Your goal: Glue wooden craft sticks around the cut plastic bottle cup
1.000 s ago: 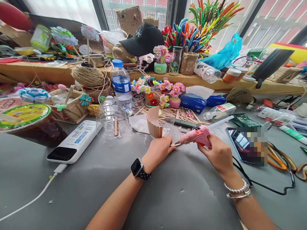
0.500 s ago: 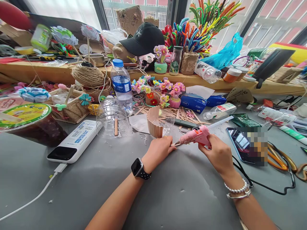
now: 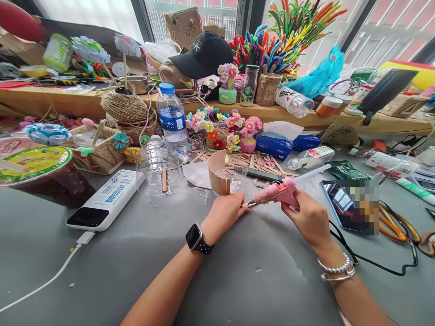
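Note:
My right hand (image 3: 307, 217) is wrapped round the handle of a pink hot glue gun (image 3: 280, 192), its nozzle pointing left. Pinched in my left hand (image 3: 226, 215) is a small wooden craft stick (image 3: 249, 205), its free end showing past the fingertips. The glue gun's tip is at the stick, though whether they touch I cannot tell. Just behind my left hand stands a curved wall of craft sticks (image 3: 219, 174) fixed to a clear plastic piece (image 3: 236, 176). Several loose craft sticks (image 3: 261, 164) lie further back.
On the left are a white power bank (image 3: 107, 199), a lidded cup (image 3: 44, 181) and a cut clear bottle (image 3: 158, 170). A water bottle (image 3: 172, 120) stands behind. At right lie a phone (image 3: 343, 206), scissors (image 3: 394, 226) and a black cable (image 3: 380, 267). A wooden shelf (image 3: 217, 106) runs across the back.
The glue gun's nozzle has shifted very slightly right along the craft stick. Both hands otherwise keep their places and grips.

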`<state>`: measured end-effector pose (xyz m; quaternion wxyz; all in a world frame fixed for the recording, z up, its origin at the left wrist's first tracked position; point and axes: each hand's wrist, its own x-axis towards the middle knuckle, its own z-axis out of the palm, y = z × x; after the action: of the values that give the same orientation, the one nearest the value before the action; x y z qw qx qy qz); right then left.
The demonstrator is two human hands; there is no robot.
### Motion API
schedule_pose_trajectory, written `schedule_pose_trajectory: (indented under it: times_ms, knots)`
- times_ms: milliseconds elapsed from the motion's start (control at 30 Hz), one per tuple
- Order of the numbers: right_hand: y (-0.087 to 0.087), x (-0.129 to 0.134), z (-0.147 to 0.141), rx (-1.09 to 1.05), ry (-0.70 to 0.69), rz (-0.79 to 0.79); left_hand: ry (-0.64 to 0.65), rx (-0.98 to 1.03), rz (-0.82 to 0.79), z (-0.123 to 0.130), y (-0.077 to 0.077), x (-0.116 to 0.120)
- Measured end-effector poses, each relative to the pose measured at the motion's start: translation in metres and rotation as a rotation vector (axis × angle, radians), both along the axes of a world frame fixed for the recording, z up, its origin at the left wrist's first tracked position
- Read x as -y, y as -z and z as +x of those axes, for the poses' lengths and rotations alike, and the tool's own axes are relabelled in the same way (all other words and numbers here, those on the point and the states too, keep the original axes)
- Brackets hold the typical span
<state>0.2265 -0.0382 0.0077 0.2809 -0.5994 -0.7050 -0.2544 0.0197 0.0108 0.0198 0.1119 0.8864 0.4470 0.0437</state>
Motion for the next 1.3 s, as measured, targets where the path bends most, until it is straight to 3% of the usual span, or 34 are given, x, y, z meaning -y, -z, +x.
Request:
schedule_pose_trajectory:
  times_ms: [1300]
  knots:
    - [-0.0003, 0.0004, 0.0047, -0.039, 0.027, -0.05, -0.014, 0.011, -0.038, -0.0007, 0.0015, -0.0006]
